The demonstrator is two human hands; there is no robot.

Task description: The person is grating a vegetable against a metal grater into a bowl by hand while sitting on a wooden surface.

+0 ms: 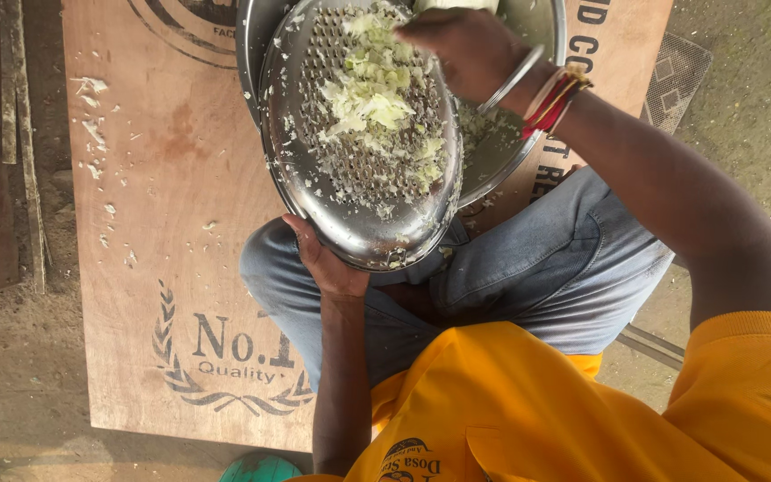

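Left hand [327,263] curled under the low edge of the shiny oval metal grater [359,134], holding it tilted over the big round steel bowl [501,143]. Right hand [461,45] closed on pale green cabbage [452,4], pressed against the grater's top. Shreds [372,94] stuck on holes.

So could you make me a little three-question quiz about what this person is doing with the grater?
1. True or false: the left hand holds the lower rim of the oval metal grater.
2. What lies under the grater? A) a steel bowl B) a wicker basket C) a plastic bucket
3. Fill in: the right hand presses near the grater's ___ end, among pale green shreds.

Key: 1 true; 2 A; 3 upper (far) end.
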